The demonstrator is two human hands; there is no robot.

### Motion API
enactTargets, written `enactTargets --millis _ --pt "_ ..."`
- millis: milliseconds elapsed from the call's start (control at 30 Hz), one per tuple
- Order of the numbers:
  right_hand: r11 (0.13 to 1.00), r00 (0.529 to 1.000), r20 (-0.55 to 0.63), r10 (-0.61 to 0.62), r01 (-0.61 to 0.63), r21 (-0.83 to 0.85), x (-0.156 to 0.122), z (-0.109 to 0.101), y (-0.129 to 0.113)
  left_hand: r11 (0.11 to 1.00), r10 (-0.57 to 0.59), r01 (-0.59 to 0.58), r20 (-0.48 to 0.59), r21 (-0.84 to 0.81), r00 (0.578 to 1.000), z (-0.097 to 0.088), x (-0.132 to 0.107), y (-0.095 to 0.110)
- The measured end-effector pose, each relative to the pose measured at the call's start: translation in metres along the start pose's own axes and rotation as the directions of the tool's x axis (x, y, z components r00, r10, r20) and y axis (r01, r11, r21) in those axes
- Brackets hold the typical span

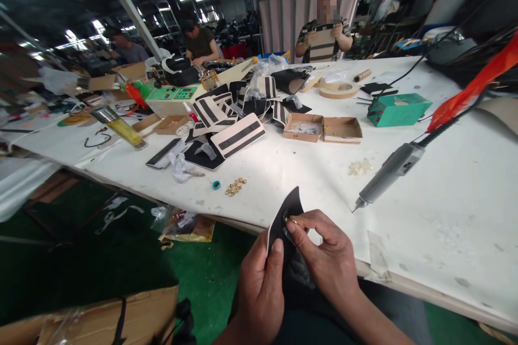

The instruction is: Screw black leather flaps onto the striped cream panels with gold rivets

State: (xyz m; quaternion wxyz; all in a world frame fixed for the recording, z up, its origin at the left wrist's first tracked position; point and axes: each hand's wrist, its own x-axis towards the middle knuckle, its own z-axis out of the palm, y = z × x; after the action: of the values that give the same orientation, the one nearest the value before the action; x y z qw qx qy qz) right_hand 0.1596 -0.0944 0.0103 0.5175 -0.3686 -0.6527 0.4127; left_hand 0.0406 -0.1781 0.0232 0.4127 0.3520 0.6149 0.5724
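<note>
My left hand (259,285) grips a black, pointed leather piece (288,214) from below, thumb pressed on its face, just in front of the white table's (424,210) near edge. My right hand (326,259) is closed in a pinch on a small gold fitting (292,220) set against the piece. A little heap of gold fittings (234,187) and a small blue ring (216,185) lie on the table just beyond. A grey corded hand tool (386,172) rests to the right, tip pointing toward me.
Stacks of black-and-cream striped pieces (226,118), two open cardboard boxes (321,128), a green box (397,109), a tape roll (339,89) and a green-topped machine (172,98) fill the table. Three people sit at its far side. A cardboard carton (121,318) stands by my left knee.
</note>
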Motion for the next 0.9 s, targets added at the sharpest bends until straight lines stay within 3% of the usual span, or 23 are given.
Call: enactTargets --millis 133,333,567,700,900 --pt "0.995 0.997 0.013 -0.074 0.074 -0.068 0.001 -0.003 0.0 0.999 0.041 -0.041 0.005 0.025 0.999 0.003 -0.003 -0.001" --pt "0.974 0.981 -0.09 -0.173 0.156 -0.166 0.0 -0.005 -0.003 0.994 0.096 -0.098 0.054 0.039 0.994 0.003 -0.002 -0.004" --pt "0.942 0.963 -0.053 -0.262 0.244 -0.229 0.002 -0.006 -0.009 0.989 0.129 -0.133 0.053 0.07 0.99 0.003 -0.004 -0.008" --pt "0.936 0.965 -0.017 -0.263 0.251 -0.246 -0.001 -0.009 -0.01 0.984 0.151 -0.156 0.066 0.09 0.986 0.003 -0.005 -0.007" --pt "0.961 0.978 0.07 -0.196 0.206 -0.186 -0.002 -0.015 -0.008 0.962 0.273 -0.272 0.129 -0.028 0.953 0.004 -0.006 0.001"
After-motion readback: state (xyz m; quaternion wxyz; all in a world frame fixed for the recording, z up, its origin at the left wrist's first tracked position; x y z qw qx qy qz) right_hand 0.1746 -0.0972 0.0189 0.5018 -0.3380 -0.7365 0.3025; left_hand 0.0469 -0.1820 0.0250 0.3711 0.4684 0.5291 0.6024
